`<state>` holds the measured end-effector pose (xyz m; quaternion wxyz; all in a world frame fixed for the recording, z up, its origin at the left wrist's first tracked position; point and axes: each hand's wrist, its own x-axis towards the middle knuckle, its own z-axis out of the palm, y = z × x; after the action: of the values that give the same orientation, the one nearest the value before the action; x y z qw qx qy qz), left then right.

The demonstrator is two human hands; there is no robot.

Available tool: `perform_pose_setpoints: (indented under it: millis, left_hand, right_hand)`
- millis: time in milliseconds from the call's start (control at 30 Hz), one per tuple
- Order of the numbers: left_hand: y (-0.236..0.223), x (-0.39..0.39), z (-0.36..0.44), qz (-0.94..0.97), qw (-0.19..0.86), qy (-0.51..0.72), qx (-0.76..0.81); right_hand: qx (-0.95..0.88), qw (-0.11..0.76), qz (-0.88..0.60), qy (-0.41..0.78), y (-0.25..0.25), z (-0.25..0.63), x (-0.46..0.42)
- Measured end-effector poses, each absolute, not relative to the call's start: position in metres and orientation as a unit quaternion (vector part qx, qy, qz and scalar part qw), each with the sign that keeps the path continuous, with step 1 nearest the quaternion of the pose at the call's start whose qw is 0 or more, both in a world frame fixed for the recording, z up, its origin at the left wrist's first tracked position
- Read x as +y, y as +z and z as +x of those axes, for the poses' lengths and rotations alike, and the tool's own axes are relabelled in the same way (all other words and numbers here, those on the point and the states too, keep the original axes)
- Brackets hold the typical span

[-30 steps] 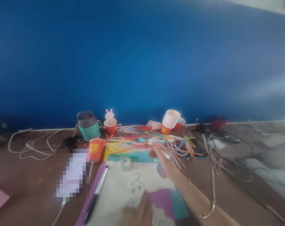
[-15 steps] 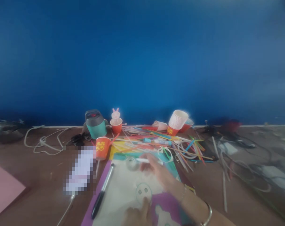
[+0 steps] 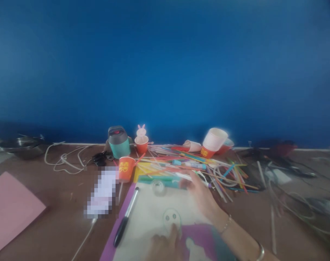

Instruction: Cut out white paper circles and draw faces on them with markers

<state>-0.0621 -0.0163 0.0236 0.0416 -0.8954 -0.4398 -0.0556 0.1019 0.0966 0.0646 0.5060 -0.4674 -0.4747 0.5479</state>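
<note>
My right hand (image 3: 201, 195) hovers over the far edge of a white sheet (image 3: 148, 214), fingers closed on a thin white pen-like stick that points left; motion blurs it. At the bottom edge my left hand (image 3: 165, 247) rests on the sheet. One of its fingers is stretched up to a small round cut-out with two dots (image 3: 171, 217). A purple paper piece (image 3: 200, 237) lies just right of that hand. A black marker (image 3: 126, 219) lies along the sheet's left side, and a clear tape roll (image 3: 158, 186) sits at its top.
A heap of coloured straws (image 3: 197, 165) and red paper cups (image 3: 126, 168) fills the table behind the sheet. A teal flask (image 3: 119, 142) and a cup stack (image 3: 214, 140) stand near the blue wall. Cables (image 3: 64, 157) lie left and right. Pink paper (image 3: 9, 212) lies at the far left.
My right hand has drawn back from the straw heap with the white stick, towards the sheet's far edge. The view has swung left, so everything sits further right.
</note>
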Motion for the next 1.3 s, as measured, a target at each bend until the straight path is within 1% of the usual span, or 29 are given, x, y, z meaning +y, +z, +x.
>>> perform_pose_setpoints:
  millis: [67, 133, 300, 500, 700, 833, 900, 1000, 1033, 1067, 1200, 1300]
  left_hand:
    - [0.020, -0.014, -0.064, -0.891, 0.036, -0.049, -0.450]
    - [0.015, -0.014, -0.065, -0.888, 0.037, -0.045, -0.457]
    - [0.005, -0.017, -0.067, -0.891, 0.053, -0.050, -0.448]
    - [0.005, -0.017, -0.067, -0.900, 0.077, -0.062, -0.424]
    - [0.015, -0.016, -0.066, -0.900, 0.067, -0.034, -0.428]
    - [0.016, -0.016, -0.066, -0.903, 0.087, -0.030, -0.420]
    - [0.016, -0.016, -0.066, -0.903, 0.093, -0.030, -0.419]
    - [0.017, -0.015, -0.066, -0.906, 0.093, -0.024, -0.412]
    - [0.018, -0.015, -0.066, -0.907, 0.091, -0.023, -0.410]
    - [0.019, -0.015, -0.066, -0.907, 0.090, -0.023, -0.410]
    - [0.026, -0.014, -0.066, -0.903, 0.088, -0.033, -0.419]
    - [0.030, -0.013, -0.066, -0.904, 0.090, -0.034, -0.416]
  right_hand:
    - [-0.426, 0.524, -0.440, 0.592, 0.066, 0.101, 0.094]
    - [-0.397, 0.523, -0.430, 0.620, 0.065, 0.099, 0.089]
    - [-0.427, 0.455, -0.480, 0.616, 0.059, 0.091, 0.076]
    - [-0.490, 0.400, -0.515, 0.578, 0.050, 0.088, 0.073]
    - [-0.549, 0.393, -0.535, 0.509, 0.046, 0.088, 0.067]
    - [-0.566, 0.347, -0.523, 0.534, 0.050, 0.087, 0.061]
    - [-0.571, 0.356, -0.532, 0.514, 0.051, 0.087, 0.060]
    - [-0.565, 0.419, -0.553, 0.447, 0.051, 0.089, 0.060]
    - [-0.566, 0.429, -0.553, 0.436, 0.051, 0.090, 0.060]
    - [-0.573, 0.425, -0.549, 0.437, 0.050, 0.091, 0.061]
    - [-0.620, 0.364, -0.540, 0.438, 0.044, 0.092, 0.062]
    - [-0.638, 0.362, -0.555, 0.393, 0.038, 0.092, 0.065]
